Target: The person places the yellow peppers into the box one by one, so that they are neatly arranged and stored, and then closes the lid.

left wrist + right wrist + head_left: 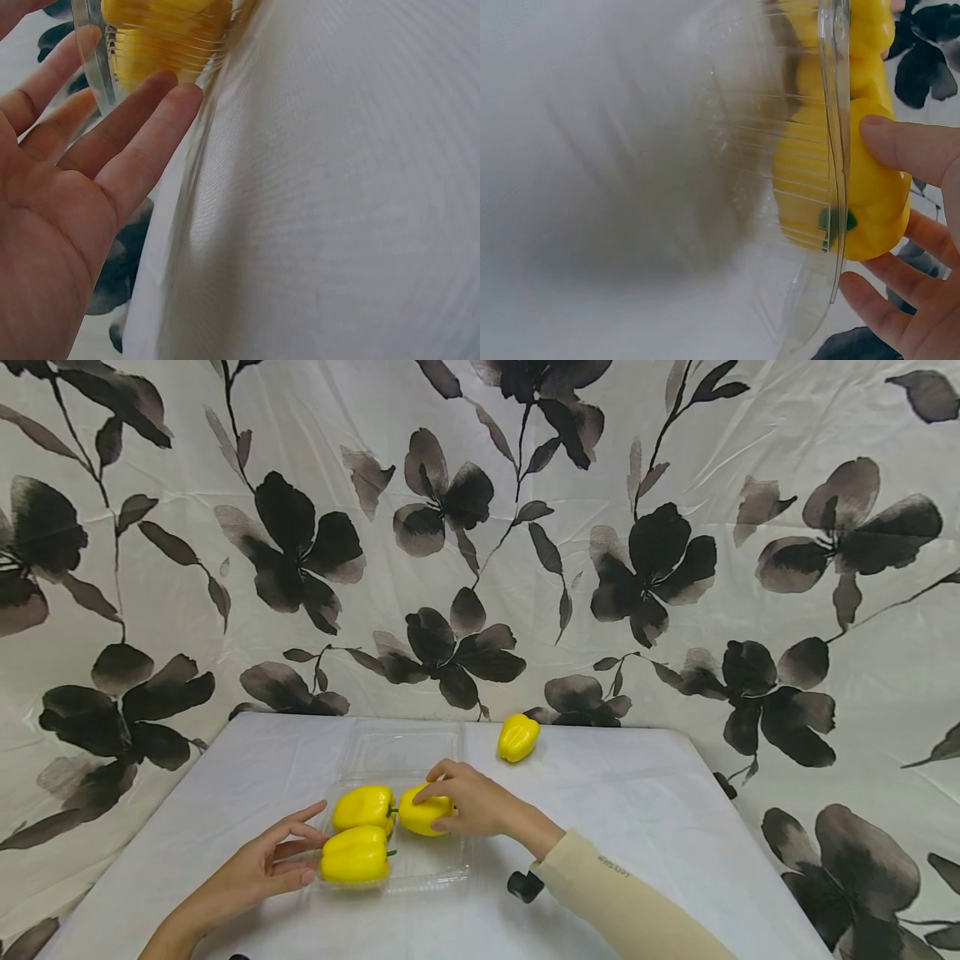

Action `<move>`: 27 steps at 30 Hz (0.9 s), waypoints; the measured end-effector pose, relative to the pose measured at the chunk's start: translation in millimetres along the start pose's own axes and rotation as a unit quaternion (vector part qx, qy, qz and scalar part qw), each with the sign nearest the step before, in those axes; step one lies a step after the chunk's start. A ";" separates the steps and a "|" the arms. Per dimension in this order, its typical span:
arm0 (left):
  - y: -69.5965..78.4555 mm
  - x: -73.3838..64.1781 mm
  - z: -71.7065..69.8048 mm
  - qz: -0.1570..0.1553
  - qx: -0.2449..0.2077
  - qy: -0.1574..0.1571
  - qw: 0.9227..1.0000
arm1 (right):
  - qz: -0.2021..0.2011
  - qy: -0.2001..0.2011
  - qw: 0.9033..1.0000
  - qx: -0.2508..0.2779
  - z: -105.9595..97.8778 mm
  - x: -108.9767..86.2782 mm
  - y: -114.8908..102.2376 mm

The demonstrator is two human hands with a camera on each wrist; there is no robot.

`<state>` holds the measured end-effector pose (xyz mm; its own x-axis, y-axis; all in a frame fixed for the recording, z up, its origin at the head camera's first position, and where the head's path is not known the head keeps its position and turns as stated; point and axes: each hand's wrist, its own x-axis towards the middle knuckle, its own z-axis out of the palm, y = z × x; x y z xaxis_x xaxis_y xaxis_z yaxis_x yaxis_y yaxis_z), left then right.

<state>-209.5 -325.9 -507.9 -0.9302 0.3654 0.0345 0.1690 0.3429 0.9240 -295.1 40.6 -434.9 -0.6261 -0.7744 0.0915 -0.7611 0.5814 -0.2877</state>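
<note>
A clear plastic clamshell box lies on the table, its lid folded back toward the far edge. Two yellow bell peppers, one farther back and one nearer, fill its left side. My right hand grips a third yellow bell pepper in the box's right half. In the right wrist view its thumb presses that pepper, with the other fingers along the far side. My left hand is spread at the box's left side, fingertips at the clear wall.
Another yellow bell pepper lies near the table's back edge, right of the lid. A small black object shows beside the right sleeve. White cloth covers the table, and a floral curtain hangs right behind it.
</note>
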 end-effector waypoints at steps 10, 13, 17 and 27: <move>-0.1 -1.5 -0.5 0.006 -0.004 -0.001 1.000 | 0.003 0.000 1.000 0.003 3.8 0.9 2.1; 0.0 -1.7 -0.2 0.006 -0.008 -0.002 1.000 | 0.006 0.000 1.000 0.004 5.0 0.8 3.2; 0.2 -2.0 0.2 0.012 -0.016 -0.004 1.000 | 0.003 0.005 1.000 0.005 7.5 1.0 6.0; 0.2 -0.9 -0.2 0.014 -0.007 -0.003 1.000 | -0.011 0.013 1.000 0.020 10.4 -0.9 12.0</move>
<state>-208.7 -326.3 -507.7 -0.9233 0.3796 0.0583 0.1902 0.3200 0.9281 -301.9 45.6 -448.3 -0.6139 -0.7798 0.1226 -0.7674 0.5532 -0.3240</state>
